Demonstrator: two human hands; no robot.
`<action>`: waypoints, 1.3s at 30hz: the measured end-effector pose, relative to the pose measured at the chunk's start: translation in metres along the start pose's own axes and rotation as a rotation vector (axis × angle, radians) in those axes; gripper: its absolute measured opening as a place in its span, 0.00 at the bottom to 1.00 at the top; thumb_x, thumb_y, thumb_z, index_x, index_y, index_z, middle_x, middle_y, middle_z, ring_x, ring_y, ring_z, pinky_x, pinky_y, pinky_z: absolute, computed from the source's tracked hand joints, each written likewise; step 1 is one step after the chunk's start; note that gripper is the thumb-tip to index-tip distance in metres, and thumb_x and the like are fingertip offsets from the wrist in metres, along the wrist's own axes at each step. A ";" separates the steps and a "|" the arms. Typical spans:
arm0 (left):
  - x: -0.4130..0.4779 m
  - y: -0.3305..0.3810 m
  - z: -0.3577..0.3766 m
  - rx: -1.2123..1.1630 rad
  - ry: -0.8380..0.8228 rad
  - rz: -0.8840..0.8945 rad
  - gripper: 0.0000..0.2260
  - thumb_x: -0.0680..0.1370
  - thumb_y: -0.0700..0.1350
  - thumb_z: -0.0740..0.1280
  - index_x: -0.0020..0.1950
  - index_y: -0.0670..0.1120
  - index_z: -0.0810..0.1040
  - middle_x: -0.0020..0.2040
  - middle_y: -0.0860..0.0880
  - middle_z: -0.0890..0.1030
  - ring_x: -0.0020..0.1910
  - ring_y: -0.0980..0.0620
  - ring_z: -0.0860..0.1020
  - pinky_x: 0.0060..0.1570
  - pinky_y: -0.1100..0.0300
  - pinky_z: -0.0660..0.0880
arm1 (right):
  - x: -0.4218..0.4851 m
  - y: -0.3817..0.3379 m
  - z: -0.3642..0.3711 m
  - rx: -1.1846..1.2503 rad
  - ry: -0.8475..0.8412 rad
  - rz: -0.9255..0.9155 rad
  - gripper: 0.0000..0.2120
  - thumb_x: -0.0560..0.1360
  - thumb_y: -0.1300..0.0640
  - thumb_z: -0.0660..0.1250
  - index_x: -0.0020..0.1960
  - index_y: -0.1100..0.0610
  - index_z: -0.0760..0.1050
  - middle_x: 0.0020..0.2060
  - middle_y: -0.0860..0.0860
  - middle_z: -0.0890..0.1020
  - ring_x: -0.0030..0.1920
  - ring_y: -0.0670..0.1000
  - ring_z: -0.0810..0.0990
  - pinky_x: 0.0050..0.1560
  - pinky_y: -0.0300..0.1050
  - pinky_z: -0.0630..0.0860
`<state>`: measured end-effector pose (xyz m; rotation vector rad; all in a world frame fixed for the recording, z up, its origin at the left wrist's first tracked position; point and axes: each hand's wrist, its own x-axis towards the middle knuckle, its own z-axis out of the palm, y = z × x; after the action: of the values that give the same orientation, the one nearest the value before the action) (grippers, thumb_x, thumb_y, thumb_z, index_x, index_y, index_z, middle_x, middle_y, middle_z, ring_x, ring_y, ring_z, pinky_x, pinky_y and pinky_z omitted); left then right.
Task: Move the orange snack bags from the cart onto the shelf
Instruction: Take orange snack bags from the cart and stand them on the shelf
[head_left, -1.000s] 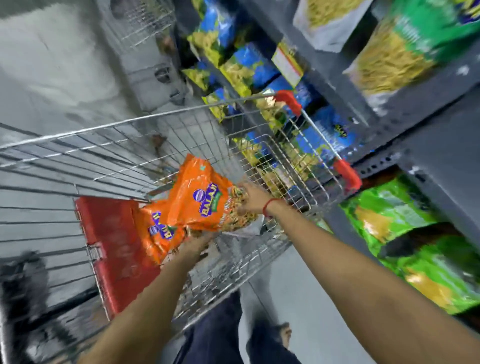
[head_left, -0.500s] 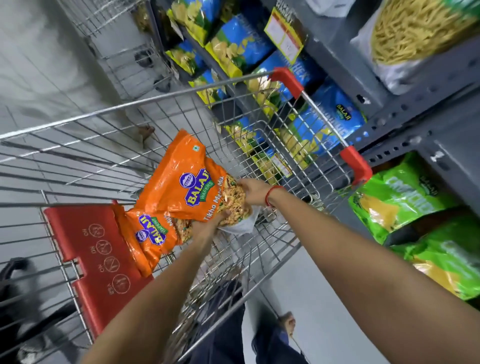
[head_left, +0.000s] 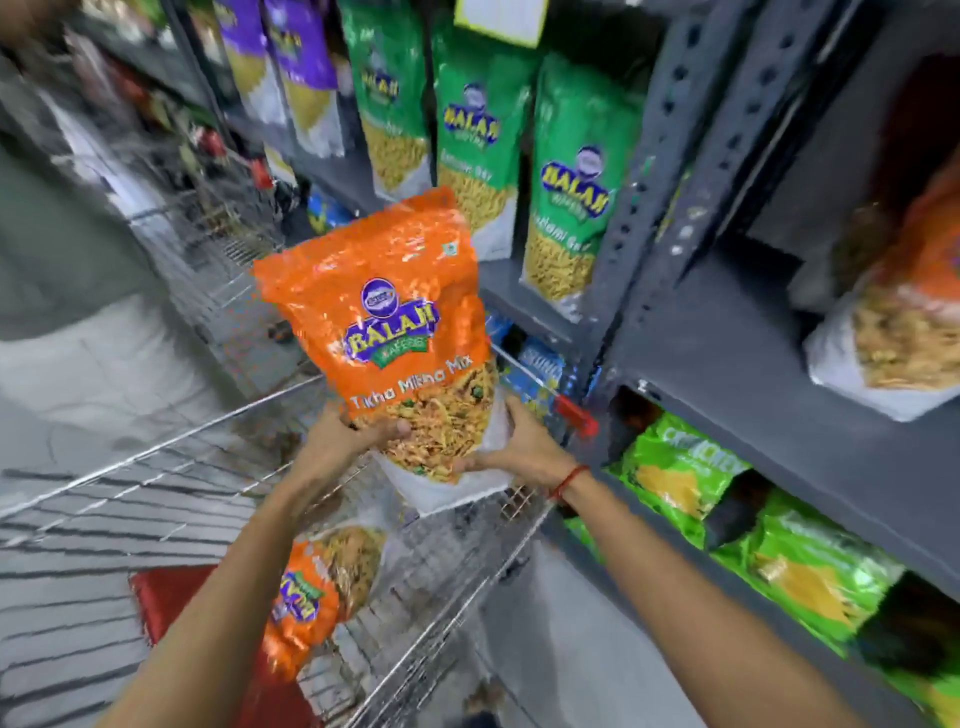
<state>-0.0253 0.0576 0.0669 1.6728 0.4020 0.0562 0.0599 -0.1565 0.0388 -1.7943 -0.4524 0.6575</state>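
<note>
I hold an orange snack bag (head_left: 384, 317) upright above the wire cart (head_left: 208, 431), in front of the grey shelf (head_left: 727, 332). My left hand (head_left: 353, 436) grips its lower left corner and my right hand (head_left: 519, 447) grips its lower right edge. A second orange snack bag (head_left: 306, 608) lies in the cart, partly hidden behind my left forearm. Another orange bag (head_left: 914, 322) sits on the shelf at the far right, cut off by the frame edge.
Green snack bags (head_left: 571, 176) stand on the shelf behind the held bag, and purple ones (head_left: 301, 57) further left. Light green bags (head_left: 691, 478) fill the lower shelf. The cart's red handle end (head_left: 576, 415) is close to the shelf upright. A red child seat flap (head_left: 171, 597) lies in the cart.
Both hands have lifted the top orange bag out of the cart and turned it upright near the shelf. The view has swung up toward the shelves. The second bag stays in the cart.
</note>
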 end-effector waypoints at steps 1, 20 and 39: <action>-0.002 0.012 0.012 0.001 -0.032 0.034 0.14 0.60 0.46 0.79 0.42 0.59 0.81 0.36 0.63 0.84 0.36 0.66 0.81 0.35 0.74 0.75 | -0.010 -0.001 -0.009 0.050 0.042 -0.035 0.50 0.51 0.42 0.80 0.68 0.49 0.63 0.64 0.42 0.73 0.66 0.47 0.70 0.66 0.48 0.68; 0.002 0.105 0.378 0.204 -0.767 0.347 0.20 0.63 0.30 0.75 0.51 0.41 0.75 0.47 0.47 0.83 0.43 0.64 0.81 0.42 0.68 0.77 | -0.256 0.039 -0.272 0.017 0.915 -0.113 0.37 0.57 0.62 0.81 0.57 0.42 0.68 0.55 0.42 0.77 0.54 0.31 0.75 0.54 0.32 0.74; 0.013 0.084 0.402 0.110 -0.665 0.270 0.29 0.68 0.37 0.75 0.67 0.42 0.71 0.59 0.45 0.78 0.56 0.49 0.78 0.56 0.61 0.74 | -0.265 0.091 -0.257 0.041 1.368 0.058 0.41 0.64 0.56 0.78 0.71 0.57 0.62 0.66 0.55 0.73 0.66 0.52 0.71 0.62 0.47 0.69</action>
<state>0.1133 -0.3285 0.0864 1.7339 -0.3268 -0.3209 0.0172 -0.5330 0.0670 -1.7902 0.5384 -0.5804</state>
